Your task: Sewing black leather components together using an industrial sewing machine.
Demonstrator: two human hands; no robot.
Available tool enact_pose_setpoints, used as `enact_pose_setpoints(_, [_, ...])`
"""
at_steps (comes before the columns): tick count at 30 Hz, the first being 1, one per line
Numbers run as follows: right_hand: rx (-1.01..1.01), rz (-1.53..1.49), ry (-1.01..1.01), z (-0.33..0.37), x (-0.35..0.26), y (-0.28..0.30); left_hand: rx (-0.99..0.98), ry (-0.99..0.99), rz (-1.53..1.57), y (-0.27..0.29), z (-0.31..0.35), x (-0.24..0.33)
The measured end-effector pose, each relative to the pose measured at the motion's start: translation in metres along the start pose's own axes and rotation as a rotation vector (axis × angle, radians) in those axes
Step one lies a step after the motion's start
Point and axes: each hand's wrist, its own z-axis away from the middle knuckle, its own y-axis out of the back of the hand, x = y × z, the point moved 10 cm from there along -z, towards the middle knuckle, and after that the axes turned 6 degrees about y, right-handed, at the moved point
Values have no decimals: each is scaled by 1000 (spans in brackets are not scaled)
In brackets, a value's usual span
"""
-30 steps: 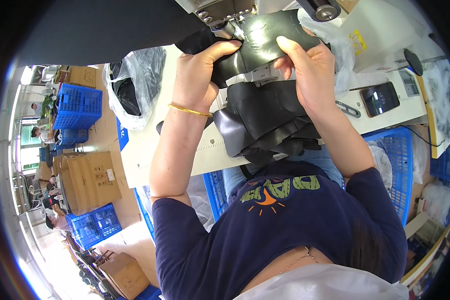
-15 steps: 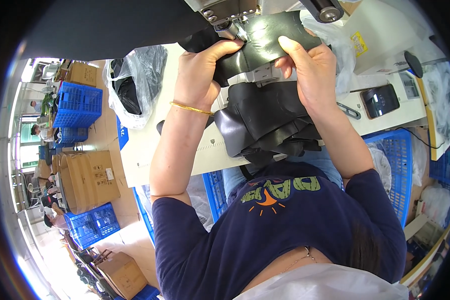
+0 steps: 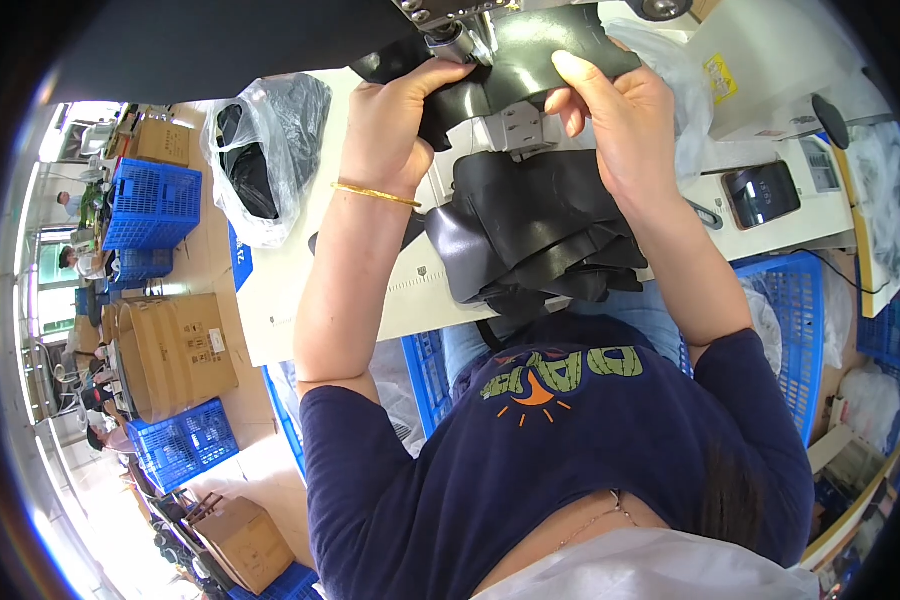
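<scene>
At the left of the white table (image 3: 370, 296) lies a clear plastic bag (image 3: 292, 130) with black material in it. The person's left forearm, a thin gold bangle (image 3: 375, 193) at its wrist, runs almost straight up from the lower edge. The left hand (image 3: 395, 125) turns inward, its thumb pointing right along the near edge of a glossy, black, leather-like sheet (image 3: 532, 45), just beside the metal sewing-machine foot (image 3: 454, 42). It grasps the sheet's left part under the thumb; the other fingers are mostly hidden. The sheet spreads between both hands beneath the foot, its near edge sagging. Nearer the body, a loose pile of folded black pieces (image 3: 530, 220) rests on the table between the forearms.

The right hand (image 3: 620, 120) pinches the sheet's right part: thumb on top, pointing up and left, with fingers (image 3: 573, 118) curled under the near edge, some tips showing. Its forearm slants up and left from the bent elbow. Farther right, a dark smartphone (image 3: 763, 194) lies on the table.
</scene>
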Motion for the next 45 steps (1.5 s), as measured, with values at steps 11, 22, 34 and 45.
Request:
enact_pose_setpoints(11, [8,18,-45,2,7,7,-43,7,13,3,3,-5])
enact_pose_setpoints(22, [3,-54,-49,8,-8,4,-117,185,107,25,6,-27])
enact_pose_setpoints(34, [-518,635,896,104,-68,-59,-224,-700,-151,72,75,-7])
enact_pose_setpoints(45, [-533,665,806,107,-49,-66,-126,-1029,-618,61,117,22])
